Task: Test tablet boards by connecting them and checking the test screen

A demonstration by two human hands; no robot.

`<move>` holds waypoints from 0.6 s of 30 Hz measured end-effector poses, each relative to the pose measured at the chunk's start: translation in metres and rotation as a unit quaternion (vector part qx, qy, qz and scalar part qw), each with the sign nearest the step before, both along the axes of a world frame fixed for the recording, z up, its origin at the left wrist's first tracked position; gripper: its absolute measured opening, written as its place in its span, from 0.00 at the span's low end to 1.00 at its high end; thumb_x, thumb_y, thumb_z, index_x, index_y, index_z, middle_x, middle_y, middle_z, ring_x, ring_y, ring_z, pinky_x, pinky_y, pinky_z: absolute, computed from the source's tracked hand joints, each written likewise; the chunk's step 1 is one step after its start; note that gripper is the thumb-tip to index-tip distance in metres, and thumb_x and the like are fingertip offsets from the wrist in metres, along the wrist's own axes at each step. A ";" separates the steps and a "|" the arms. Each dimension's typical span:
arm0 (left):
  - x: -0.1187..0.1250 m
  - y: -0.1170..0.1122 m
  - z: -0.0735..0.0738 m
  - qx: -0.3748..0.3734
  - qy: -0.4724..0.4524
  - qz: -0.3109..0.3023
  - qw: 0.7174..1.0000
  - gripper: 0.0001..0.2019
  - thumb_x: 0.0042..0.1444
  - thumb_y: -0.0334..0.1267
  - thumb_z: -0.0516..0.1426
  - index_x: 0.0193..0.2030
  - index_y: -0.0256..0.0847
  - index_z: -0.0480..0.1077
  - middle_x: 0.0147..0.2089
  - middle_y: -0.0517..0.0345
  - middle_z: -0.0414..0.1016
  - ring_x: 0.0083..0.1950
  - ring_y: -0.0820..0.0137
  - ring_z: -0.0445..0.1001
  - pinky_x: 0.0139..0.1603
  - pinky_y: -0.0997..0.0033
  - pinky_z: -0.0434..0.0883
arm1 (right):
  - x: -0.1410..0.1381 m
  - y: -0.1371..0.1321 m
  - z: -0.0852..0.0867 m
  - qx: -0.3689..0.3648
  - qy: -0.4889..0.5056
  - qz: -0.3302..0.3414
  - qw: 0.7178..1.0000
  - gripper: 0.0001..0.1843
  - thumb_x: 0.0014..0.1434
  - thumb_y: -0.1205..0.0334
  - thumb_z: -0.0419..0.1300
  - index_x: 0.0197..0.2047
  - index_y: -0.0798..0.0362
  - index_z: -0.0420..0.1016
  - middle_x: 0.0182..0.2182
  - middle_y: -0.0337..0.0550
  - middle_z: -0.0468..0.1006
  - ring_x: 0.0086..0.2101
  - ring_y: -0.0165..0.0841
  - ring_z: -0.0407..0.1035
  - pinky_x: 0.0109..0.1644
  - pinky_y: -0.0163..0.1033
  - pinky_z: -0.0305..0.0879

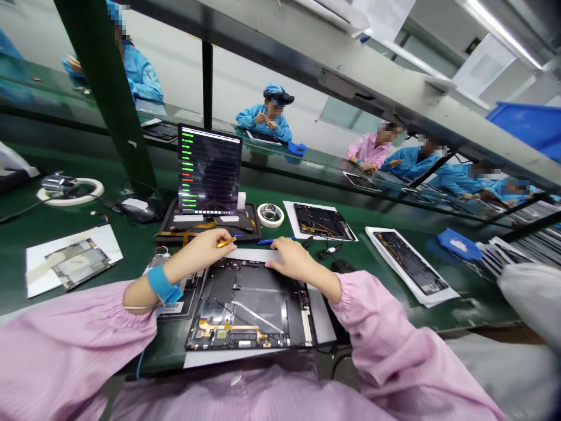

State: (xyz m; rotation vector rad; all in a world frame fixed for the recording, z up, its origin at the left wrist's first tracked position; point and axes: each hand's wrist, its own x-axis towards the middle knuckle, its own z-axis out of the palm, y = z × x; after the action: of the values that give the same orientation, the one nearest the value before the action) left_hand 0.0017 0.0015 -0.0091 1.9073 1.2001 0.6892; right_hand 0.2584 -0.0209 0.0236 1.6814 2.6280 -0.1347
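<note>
From where I'm standing, the black device shell (263, 278) is lying flat with its insides facing up, pretty much square to the person, on a white sheet (204, 358) that pokes out along the near edge. A gold ribbon cable (236, 328) runs along the near side, a thin silvery strip (258, 316) slants across the middle, and there's a narrow pale strip (306, 326) down the right. The other bit is a tiny gold-yellow flex piece (225, 242), pinched in the left hand's (213, 245) fingertips just past the shell's far edge.
</note>
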 end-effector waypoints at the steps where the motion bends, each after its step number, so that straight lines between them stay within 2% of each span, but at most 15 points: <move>1: 0.000 0.000 0.000 0.006 0.006 0.005 1.000 0.16 0.51 0.52 0.53 0.33 0.39 0.68 0.32 0.55 0.72 0.34 0.62 0.70 0.34 0.67 0.64 | 0.003 -0.004 -0.005 0.004 0.018 0.003 1.000 0.22 0.56 0.49 0.61 0.47 0.57 0.69 0.44 0.49 0.73 0.45 0.40 0.67 0.49 0.43 0.61; 4: -0.001 0.002 -0.002 0.004 0.010 0.014 1.000 0.17 0.51 0.53 0.53 0.34 0.38 0.68 0.33 0.54 0.73 0.34 0.61 0.70 0.35 0.66 0.64 | 0.008 -0.002 -0.020 0.025 0.075 0.003 0.997 0.21 0.56 0.51 0.62 0.47 0.57 0.69 0.44 0.48 0.73 0.46 0.39 0.65 0.50 0.43 0.60; 7: -0.002 0.004 -0.003 0.005 -0.004 0.030 1.000 0.18 0.51 0.54 0.54 0.34 0.38 0.69 0.32 0.54 0.73 0.34 0.61 0.70 0.34 0.66 0.64 | 0.007 0.006 -0.029 -0.001 0.116 0.014 0.993 0.12 0.57 0.55 0.62 0.39 0.55 0.69 0.37 0.44 0.73 0.40 0.35 0.65 0.45 0.40 0.60; 11: -0.007 0.009 0.000 0.012 -0.091 0.066 0.994 0.19 0.50 0.56 0.56 0.32 0.39 0.69 0.31 0.56 0.73 0.33 0.62 0.71 0.36 0.66 0.65 | 0.004 0.008 -0.036 0.012 0.149 0.049 0.988 0.10 0.62 0.59 0.56 0.31 0.54 0.64 0.31 0.42 0.70 0.34 0.32 0.62 0.42 0.38 0.57; 15: -0.014 0.013 0.011 0.010 -0.217 0.152 0.964 0.20 0.47 0.56 0.59 0.32 0.39 0.69 0.30 0.57 0.72 0.34 0.64 0.71 0.37 0.67 0.67 | 0.005 -0.001 -0.039 0.005 0.165 0.041 0.985 0.08 0.64 0.59 0.52 0.33 0.53 0.62 0.28 0.39 0.68 0.28 0.30 0.60 0.34 0.37 0.55; 18: -0.019 0.014 0.019 0.015 -0.283 0.224 0.932 0.19 0.46 0.56 0.60 0.32 0.40 0.68 0.30 0.59 0.71 0.32 0.66 0.70 0.33 0.70 0.66 | 0.010 0.000 -0.034 -0.026 0.264 0.034 0.964 0.10 0.63 0.54 0.52 0.34 0.52 0.62 0.26 0.36 0.67 0.25 0.28 0.59 0.31 0.34 0.54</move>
State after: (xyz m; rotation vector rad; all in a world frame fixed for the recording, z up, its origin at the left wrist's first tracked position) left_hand -0.0177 0.0150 0.0100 1.3071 1.2393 1.3962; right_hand 0.2687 -0.0205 -0.0109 1.7284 2.9973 -0.7417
